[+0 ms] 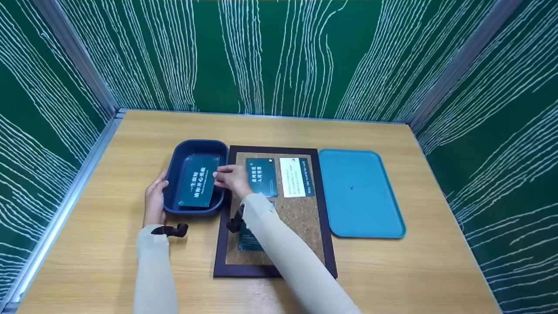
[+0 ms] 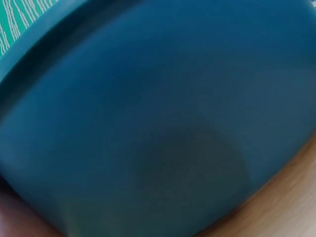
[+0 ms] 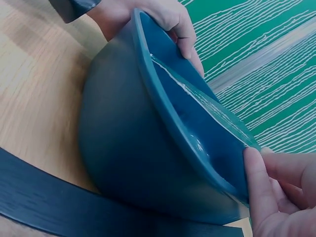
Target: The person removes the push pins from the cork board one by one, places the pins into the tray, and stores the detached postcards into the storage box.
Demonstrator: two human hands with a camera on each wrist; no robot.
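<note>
A deep blue plastic basin (image 1: 196, 148) stands at the left of the table. My left hand (image 1: 155, 196) grips its left side, with fingers curled over the rim, as the right wrist view confirms. Between thumb and fingers, my right hand (image 1: 234, 178) pinches the right edge of a dark green card (image 1: 198, 181) with white writing. The card lies slanted within the basin's opening; in the right wrist view the card (image 3: 212, 101) crosses just inside the rim. The basin wall (image 2: 158, 98) fills the left wrist view.
Right of the basin lies a dark-framed cork board (image 1: 301, 226). It bears a green card (image 1: 261, 174), a white-and-green card (image 1: 293, 178) and a lower card (image 1: 249, 240) partly hidden by my right arm. A light blue tray (image 1: 362, 192) sits beside it. Green walls enclose the table.
</note>
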